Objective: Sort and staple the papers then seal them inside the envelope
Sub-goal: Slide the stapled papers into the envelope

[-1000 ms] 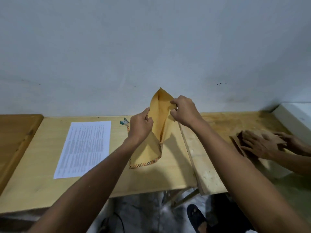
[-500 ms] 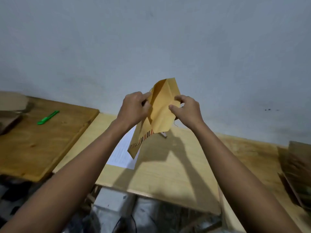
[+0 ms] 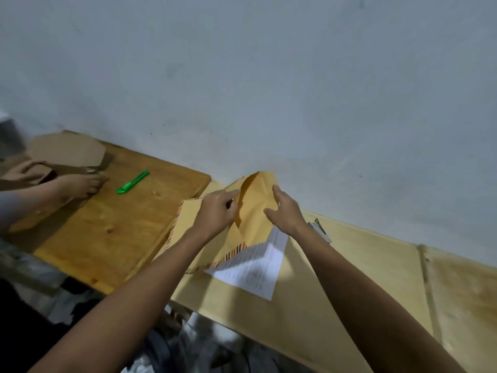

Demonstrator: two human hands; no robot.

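A yellow envelope [image 3: 254,203] with a striped border lies over the left part of the pale wooden table [image 3: 355,267], its flap raised against the wall. My left hand [image 3: 216,214] grips the envelope near its mouth. My right hand [image 3: 286,212] hovers just right of the flap, fingers spread, holding nothing. The printed papers [image 3: 251,269] lie on the table, partly under the envelope's lower edge. A small stapler-like object [image 3: 320,230] shows behind my right wrist, mostly hidden.
A darker wooden board [image 3: 113,230] adjoins on the left, with a green pen-like tool [image 3: 132,182] on it. Another person's hands [image 3: 78,184] work on brown cardboard [image 3: 67,152] at the far left. The wall [image 3: 269,76] runs right behind the tables.
The envelope has come down from mid-air onto the table over the papers. My right hand has let go of the flap and opened. The view has swung left.
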